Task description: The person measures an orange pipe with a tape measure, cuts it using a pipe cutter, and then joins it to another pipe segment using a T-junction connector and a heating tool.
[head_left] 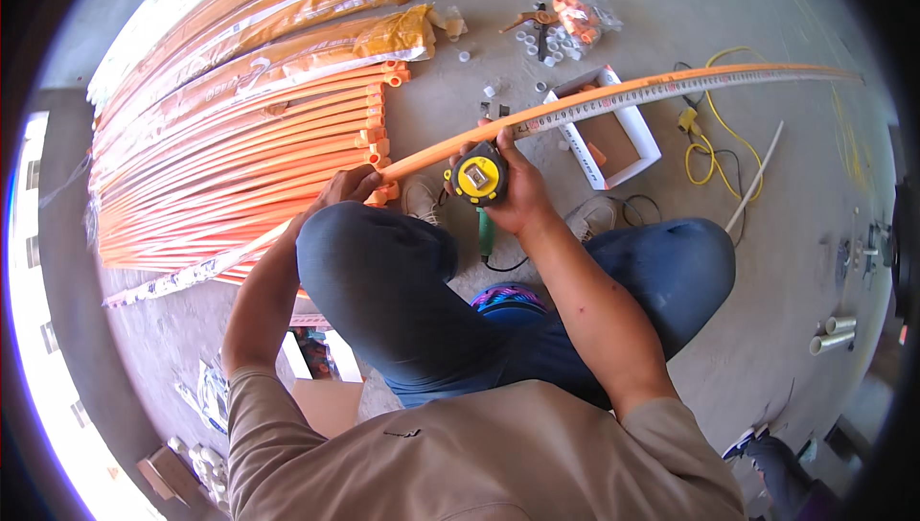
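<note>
My right hand (522, 190) is closed round a black and yellow tape measure (478, 176). Its white blade (632, 96) is drawn out far to the right, lying along a long orange pipe (585, 97). That pipe slants across in front of me and also passes by the fingers of my right hand. Near its left end, my left hand (347, 187) grips the pipe beside my left knee, close to the pipe stack. The far tips of blade and pipe meet near the right rim, too small to read.
Stacked orange pipes (240, 171) lie left, with plastic-wrapped bundles (287, 42) beyond. An open white box (644, 142), a yellow cord (710, 152), bagged orange fittings (578, 18) and a green-handled tool (486, 231) rest on the floor. Another person's leg (781, 468) shows lower right.
</note>
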{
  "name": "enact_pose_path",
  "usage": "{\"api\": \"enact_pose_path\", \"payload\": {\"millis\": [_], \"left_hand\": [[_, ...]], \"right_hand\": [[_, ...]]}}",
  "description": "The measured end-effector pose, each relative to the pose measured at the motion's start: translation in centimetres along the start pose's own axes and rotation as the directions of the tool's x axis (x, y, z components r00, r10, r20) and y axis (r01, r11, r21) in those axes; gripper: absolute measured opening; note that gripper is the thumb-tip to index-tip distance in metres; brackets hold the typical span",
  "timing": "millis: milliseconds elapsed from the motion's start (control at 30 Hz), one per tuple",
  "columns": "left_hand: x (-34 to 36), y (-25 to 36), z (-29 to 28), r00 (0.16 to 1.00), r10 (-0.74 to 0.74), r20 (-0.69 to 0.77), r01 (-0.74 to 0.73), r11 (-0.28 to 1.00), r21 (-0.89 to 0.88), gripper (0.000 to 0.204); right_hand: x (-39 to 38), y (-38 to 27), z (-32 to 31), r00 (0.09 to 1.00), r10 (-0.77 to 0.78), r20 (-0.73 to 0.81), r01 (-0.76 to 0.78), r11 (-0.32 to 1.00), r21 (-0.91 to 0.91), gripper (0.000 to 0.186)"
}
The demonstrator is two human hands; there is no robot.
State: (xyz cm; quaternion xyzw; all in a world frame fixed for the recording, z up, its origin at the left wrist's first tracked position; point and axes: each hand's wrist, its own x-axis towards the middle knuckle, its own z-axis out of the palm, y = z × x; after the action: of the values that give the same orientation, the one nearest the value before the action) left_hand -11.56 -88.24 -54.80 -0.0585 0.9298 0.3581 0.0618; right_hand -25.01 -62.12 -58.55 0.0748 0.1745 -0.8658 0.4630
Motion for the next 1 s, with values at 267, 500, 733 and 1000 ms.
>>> {"api": "enact_pose_path", "payload": {"millis": [267,500,733,1000], "left_hand": [[4.6,-0.3,0.2,0.934,-0.170,0.316,0.247,0.943,-0.224,0.055],[7.8,0.6,1.1,0.867,-0.099,0.489,0.263,0.923,-0.280,0.049],[9.0,0.4,1.6,0.936,0.136,0.326,-0.073,0.977,-0.199,0.057],[13.0,4.3,0.5,0.772,-0.107,0.626,0.286,0.939,-0.193,0.081]], "right_hand": [[1.2,0.1,-0.9,1.000,0.024,-0.003,-0.024,0.997,0.072,0.054],[1.5,3.6,0.6,0.993,0.116,-0.014,-0.115,0.992,0.059,0.059],[2.8,6.2,-0.4,0.968,0.234,0.091,-0.234,0.972,-0.004,0.060],[2.9,6.5,0.5,0.993,0.120,0.001,-0.120,0.991,0.053,0.042]]}}
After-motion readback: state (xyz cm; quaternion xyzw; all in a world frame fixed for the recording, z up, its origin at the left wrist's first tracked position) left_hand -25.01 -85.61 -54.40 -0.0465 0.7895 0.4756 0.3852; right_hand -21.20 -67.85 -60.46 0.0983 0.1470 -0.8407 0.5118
